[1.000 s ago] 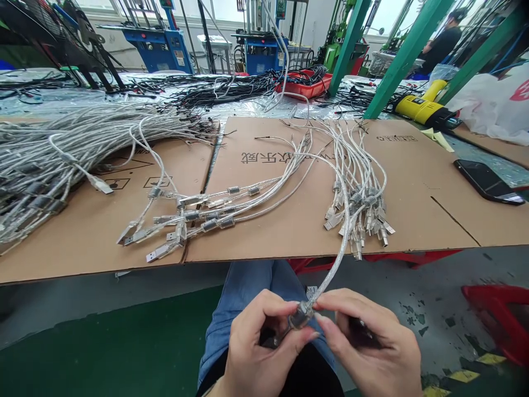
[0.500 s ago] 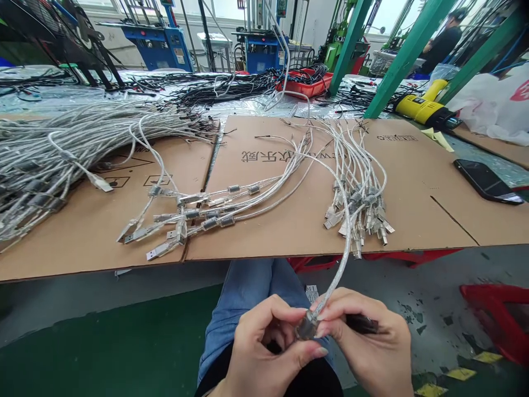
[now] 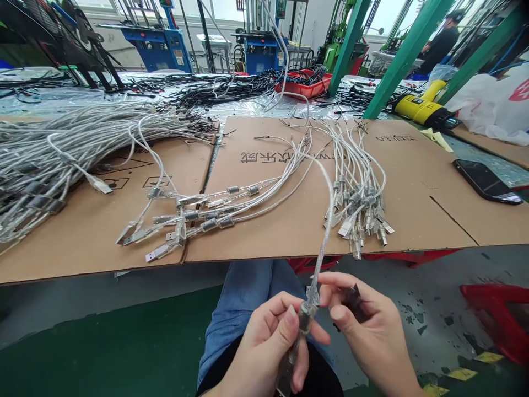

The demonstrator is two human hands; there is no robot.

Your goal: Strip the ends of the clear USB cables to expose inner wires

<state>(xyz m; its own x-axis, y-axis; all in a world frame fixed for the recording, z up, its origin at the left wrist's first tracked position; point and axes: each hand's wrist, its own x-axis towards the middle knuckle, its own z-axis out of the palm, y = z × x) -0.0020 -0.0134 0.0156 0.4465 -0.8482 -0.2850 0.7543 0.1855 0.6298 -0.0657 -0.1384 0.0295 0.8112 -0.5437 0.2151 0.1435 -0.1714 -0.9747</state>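
Note:
My left hand (image 3: 268, 339) is closed on a clear-jacketed USB cable (image 3: 324, 237), pinching it at the grey ferrite bead near its plug end. The plug end points down toward my lap, partly hidden by my fingers. From the bead the cable rises over the cardboard's front edge onto the sheet. Beside it, my right hand (image 3: 367, 331) has its thumb and forefinger apart, close to the cable. A small dark object (image 3: 354, 300) is tucked in that hand; its kind is unclear. Ahead lie a loose group of USB cables (image 3: 248, 207) and a denser bunch (image 3: 359, 187) to its right.
Cardboard sheets (image 3: 417, 204) cover the table front. A large heap of cables (image 3: 82, 143) lies left. To the right are a phone (image 3: 486, 181), a yellow heat gun (image 3: 419, 110) and a white plastic bag (image 3: 491, 105). Green posts (image 3: 407, 58) rise behind; a person works far right.
My left hand has turned the bead and plug end upright and shifted its grip. My right fingers have come off the bead and spread apart. The cable has swung left.

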